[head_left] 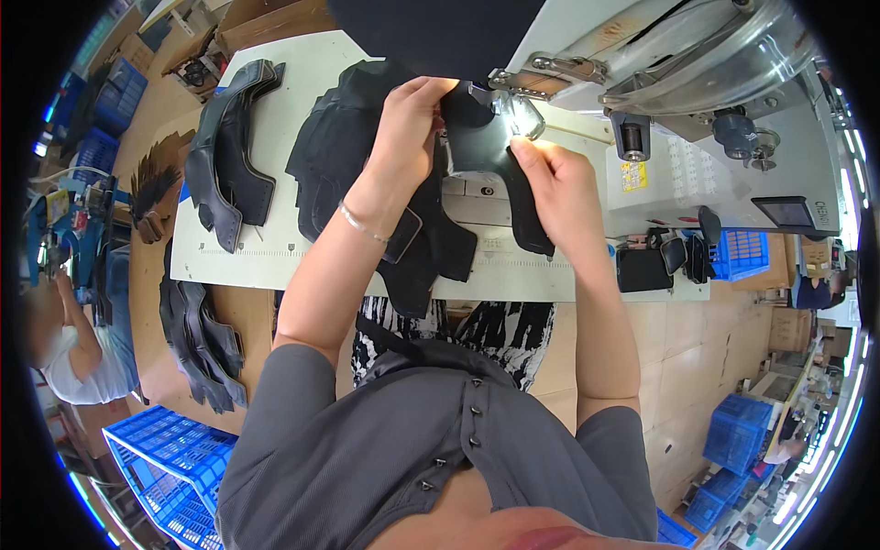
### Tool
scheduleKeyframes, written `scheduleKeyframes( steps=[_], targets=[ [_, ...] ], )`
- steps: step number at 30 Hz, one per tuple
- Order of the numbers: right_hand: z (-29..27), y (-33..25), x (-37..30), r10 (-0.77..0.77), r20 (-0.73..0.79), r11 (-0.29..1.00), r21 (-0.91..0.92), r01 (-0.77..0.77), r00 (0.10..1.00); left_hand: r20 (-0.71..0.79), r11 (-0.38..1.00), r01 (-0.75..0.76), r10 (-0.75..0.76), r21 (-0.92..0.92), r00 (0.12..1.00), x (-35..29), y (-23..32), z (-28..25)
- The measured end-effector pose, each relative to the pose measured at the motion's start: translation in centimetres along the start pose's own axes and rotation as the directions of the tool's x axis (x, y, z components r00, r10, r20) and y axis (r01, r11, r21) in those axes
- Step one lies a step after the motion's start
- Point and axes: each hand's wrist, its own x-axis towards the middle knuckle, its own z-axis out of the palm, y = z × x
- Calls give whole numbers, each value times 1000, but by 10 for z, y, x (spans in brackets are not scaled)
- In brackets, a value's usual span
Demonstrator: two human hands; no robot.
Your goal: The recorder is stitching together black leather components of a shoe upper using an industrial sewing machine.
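A curved black leather piece (521, 203) lies on the bed of a white sewing machine (587, 32), under its brightly lit needle area (518, 117). My left hand (408, 124) is closed on the piece's left edge, with fingers bent and tips partly hidden. On the other side my right hand (556, 179) pinches it just below the needle area, thumb on top. Beneath my left wrist and forearm, a pile of similar black leather pieces (335, 151) covers part of the white table (275, 261); some hang over its front edge.
Folded black leather parts (229, 151) lie at the table's left, and more hang (203, 344) below it. Blue crates (170, 458) stand at lower left, another blue crate (738, 254) at right. A black phone-like slab (643, 269) lies right of my forearm. Someone (87, 353) works at far left.
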Motion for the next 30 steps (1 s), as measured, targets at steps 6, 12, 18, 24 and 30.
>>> scheduleKeyframes(
  steps=[6,12,18,24,30],
  targets=[
    [18,-2,-40,-101,-83,995,2,102,991,30,977,129,-126,-168,992,-51,11,7],
    [22,25,-54,-33,-117,997,66,41,993,13,990,-66,65,127,998,-68,0,19],
    [30,19,-50,-74,-125,994,72,83,989,12,976,-162,162,145,987,-67,-8,18],
    [34,25,-44,-96,-139,986,125,113,986,30,991,-133,132,11,991,-64,-9,11],
    [35,30,-48,-110,-144,988,89,123,983,3,992,-125,125,-13,992,-64,-14,13]
  ],
)
